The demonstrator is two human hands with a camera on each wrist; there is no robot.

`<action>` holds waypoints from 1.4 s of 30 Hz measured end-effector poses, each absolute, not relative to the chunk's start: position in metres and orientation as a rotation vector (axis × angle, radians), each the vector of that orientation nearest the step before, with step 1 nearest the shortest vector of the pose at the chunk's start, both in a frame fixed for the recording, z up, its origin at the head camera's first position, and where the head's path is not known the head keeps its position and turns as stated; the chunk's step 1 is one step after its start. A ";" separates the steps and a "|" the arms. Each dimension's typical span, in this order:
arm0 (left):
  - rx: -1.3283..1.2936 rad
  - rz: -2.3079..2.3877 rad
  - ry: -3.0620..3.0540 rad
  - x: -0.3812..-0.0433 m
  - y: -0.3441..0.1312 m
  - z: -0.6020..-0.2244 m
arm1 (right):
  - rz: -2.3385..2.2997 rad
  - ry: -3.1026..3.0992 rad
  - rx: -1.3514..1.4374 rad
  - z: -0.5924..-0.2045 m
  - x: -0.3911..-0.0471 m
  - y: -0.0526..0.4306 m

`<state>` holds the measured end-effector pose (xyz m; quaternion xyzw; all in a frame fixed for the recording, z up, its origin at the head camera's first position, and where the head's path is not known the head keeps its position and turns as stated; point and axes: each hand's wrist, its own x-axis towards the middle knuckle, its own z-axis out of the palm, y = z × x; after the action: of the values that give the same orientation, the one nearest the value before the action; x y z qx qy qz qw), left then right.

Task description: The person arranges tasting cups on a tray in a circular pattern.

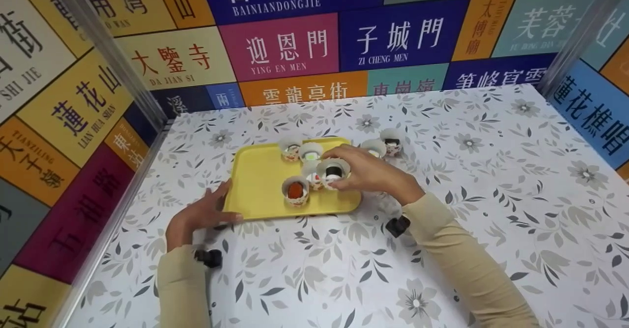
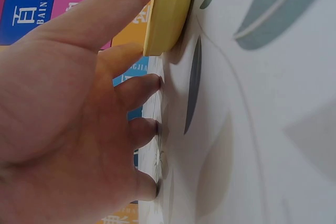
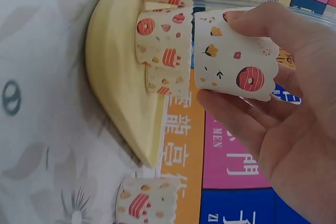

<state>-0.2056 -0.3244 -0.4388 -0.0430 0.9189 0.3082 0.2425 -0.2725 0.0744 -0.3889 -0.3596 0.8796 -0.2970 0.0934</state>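
Beige sleeves: both forearms reach in from the near edge over the flower-print tablecloth (image 1: 491,180).
Left hand (image 1: 199,215): holds the near left corner of the yellow tray (image 1: 255,180), thumb on the rim, other fingers curled down with their tips on the cloth.
Right hand (image 1: 373,173): pinches a paper cup with a dark filling (image 1: 333,172) over the tray's right part.
Orange-filled cup (image 1: 295,190): stands on the tray, just left of the held cup.
Far tray edge: two cups (image 1: 300,149) side by side.
Beyond the tray: two cups (image 1: 384,145) on the cloth.
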 end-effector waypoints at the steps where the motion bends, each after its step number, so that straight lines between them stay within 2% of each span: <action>1: -0.126 0.847 2.509 -0.206 -0.325 -0.439 | -0.884 2.603 -1.080 -0.389 -0.273 0.071; 17: -0.159 0.894 2.480 -0.206 -0.323 -0.437 | -0.900 2.495 -1.203 -0.382 -0.273 0.016; 42: -0.136 0.845 2.490 -0.207 -0.323 -0.437 | -1.022 2.539 -1.159 -0.394 -0.272 -0.036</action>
<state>-0.2070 -0.3228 -0.4367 -0.0501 0.9152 0.3105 0.2518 -0.2717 -0.0361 -0.3935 -0.3884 0.8512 -0.3428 0.0846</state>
